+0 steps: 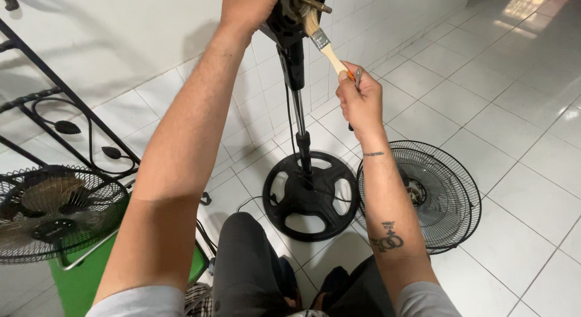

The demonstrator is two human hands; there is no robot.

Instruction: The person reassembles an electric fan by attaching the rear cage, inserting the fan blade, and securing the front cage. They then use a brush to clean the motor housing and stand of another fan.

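Up at twelve o'clock, the left hand (248, 11) grips the fan motor (290, 11) at the top of a black stand fan. Its fingers are mostly cut off by the edge of the view, but the hand looks closed around the motor, likely to keep it from wobbling. The right hand (360, 99), a bit toward one o'clock, has its fingers shut on the wooden handle of a small paintbrush (321, 41). The same fingers also seem to pinch a thin metal tool (357, 76), though I cannot tell what it is. The brush tips up so its bristles touch the motor beside the bare metal shaft (315, 3), which sticks out with no blades on it.

The pole (299, 120) runs straight down to the round black base (308, 196), which sits on the white tile floor (520, 190) in front of the person's knees. At about four o'clock a wire fan guard (423, 196) lies flat on the floor, just beside the base, out of the way. At nine o'clock a dusty fan head (54, 211) with its blades inside rests on a green stool (78, 283).

Count: two hands, one brush, one stand, one loose guard, one other fan.
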